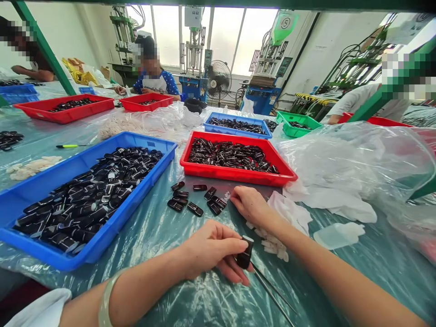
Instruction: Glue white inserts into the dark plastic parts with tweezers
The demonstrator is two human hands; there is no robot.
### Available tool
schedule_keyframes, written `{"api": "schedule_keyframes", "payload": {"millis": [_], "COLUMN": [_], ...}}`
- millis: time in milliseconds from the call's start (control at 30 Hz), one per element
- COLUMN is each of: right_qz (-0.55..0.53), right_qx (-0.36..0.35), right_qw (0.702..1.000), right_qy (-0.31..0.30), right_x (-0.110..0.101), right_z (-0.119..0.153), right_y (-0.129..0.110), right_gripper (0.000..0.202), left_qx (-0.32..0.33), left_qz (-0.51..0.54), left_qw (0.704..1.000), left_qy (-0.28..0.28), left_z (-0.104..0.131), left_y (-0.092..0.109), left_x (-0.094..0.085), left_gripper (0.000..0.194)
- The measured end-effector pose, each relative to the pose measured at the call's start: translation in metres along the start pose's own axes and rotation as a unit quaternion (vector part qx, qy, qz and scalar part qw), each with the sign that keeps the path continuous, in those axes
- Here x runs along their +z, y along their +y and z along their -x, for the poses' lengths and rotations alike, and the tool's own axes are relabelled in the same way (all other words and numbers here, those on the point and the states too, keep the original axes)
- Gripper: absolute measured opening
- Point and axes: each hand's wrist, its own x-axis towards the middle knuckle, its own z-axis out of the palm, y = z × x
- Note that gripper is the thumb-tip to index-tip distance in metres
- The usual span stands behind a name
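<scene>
Between the thumb and fingers of my left hand (218, 249) is a small black part (244, 252) with a pale end, held upright. Metal tweezers (274, 293) slant down to the right just beside it. My right hand (250, 203) is closed near several loose black parts (214, 204) on the plastic-covered table; whatever its fingertips pinch is too small to make out. Behind it stands a red tray (238, 175) filled with black parts. A long blue tray (91, 247), heaped with black parts with pale ends, lies at the left.
Small white pieces (274, 245) and a translucent bottle (340, 235) lie right of my hands. Crumpled plastic bags (357, 159) cover the right side. More trays, a fan (218, 79) and people are farther back. Green posts (47, 50) frame the table.
</scene>
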Motion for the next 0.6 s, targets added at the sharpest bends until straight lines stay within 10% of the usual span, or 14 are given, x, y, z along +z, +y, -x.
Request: {"api": "schedule_keyframes", "payload": {"millis": [333, 600], "right_qz": [-0.134, -0.362], "right_qx": [-0.015, 0.015], "right_qw": [0.989, 0.926], "right_qy": [0.060, 0.102], "right_x": [-0.021, -0.030], "right_z": [0.041, 0.090], "right_y": [-0.001, -0.003], "right_gripper": [0.014, 0.015], "left_qx": [-0.004, 0.022], "left_qz": [-0.004, -0.053], "left_qw": [1.000, 0.998], "left_qy": [0.009, 0.007], "left_z": [0.001, 0.001], "left_y": [0.001, -0.003], "left_x": [0.001, 0.005], "left_gripper": [0.034, 0.026]}}
